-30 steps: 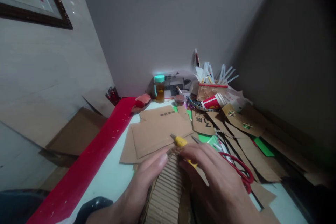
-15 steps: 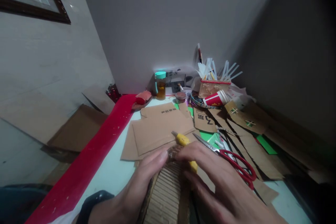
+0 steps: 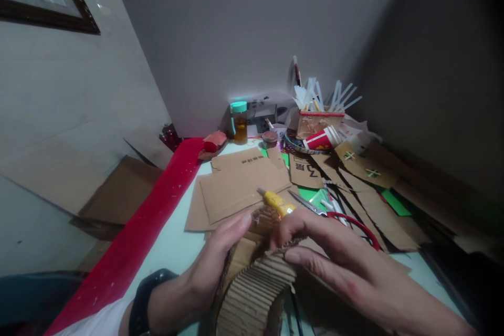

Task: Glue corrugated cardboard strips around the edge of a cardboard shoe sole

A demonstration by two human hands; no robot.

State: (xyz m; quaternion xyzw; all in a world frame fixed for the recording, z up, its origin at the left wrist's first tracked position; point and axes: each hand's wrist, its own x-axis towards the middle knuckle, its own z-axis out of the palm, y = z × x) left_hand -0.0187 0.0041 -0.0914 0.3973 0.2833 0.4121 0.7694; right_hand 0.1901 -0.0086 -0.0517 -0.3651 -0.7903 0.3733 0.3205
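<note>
Corrugated cardboard strip [image 3: 252,289], ribbed side up, lies at the near edge of the pale surface [image 3: 173,244] and curls upward at its far end. From the head view, the left hand [image 3: 214,260] presses fingers along the strip's left edge, clamped on it, a dark band at the wrist. Opposite, the right hand [image 3: 338,265] pinches the lifted right edge between thumb and forefinger. Just beyond the fingertips lie a yellow-handled cutter [image 3: 275,202] and red-handled scissors [image 3: 346,220] on flat cardboard sheets [image 3: 232,189]
</note>
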